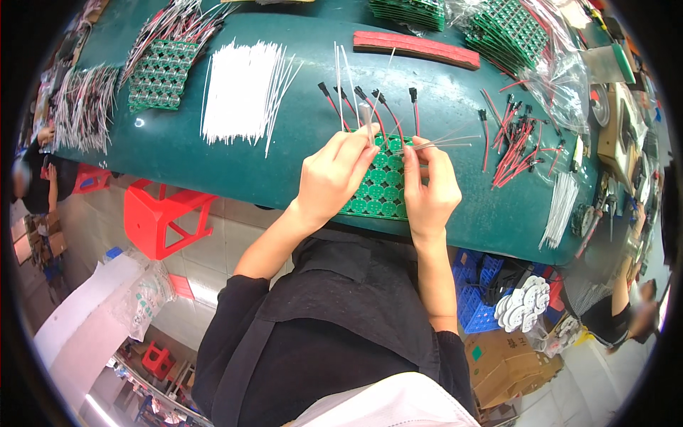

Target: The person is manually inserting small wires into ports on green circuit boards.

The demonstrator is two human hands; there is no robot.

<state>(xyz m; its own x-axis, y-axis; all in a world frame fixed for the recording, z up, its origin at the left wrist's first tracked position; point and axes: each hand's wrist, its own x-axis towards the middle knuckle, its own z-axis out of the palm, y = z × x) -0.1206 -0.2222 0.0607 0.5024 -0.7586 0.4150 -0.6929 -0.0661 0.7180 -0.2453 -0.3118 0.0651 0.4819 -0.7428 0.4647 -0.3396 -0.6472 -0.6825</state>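
A green circuit board panel (381,186) of joined round boards lies at the table's front edge, beneath both my hands. My left hand (333,174) is closed in a pinch at the panel's far left edge. A short silvery-grey piece (366,117) shows at its fingertips, its kind unclear. My right hand (431,185) pinches several thin white wires (448,141) that stick out to the right, its fingertips over the panel's far right part. Red-and-black connector leads (388,107) extend from the panel's far edge, black plugs pointing away. Two long white wires (343,78) stand among them.
White wires (242,92) lie in a wide bundle at left, near stacked green panels (162,75). A red bar (416,50) lies behind the panel. Loose red leads (518,146) and another white bundle (562,206) are at right. A red stool (160,220) stands below the table.
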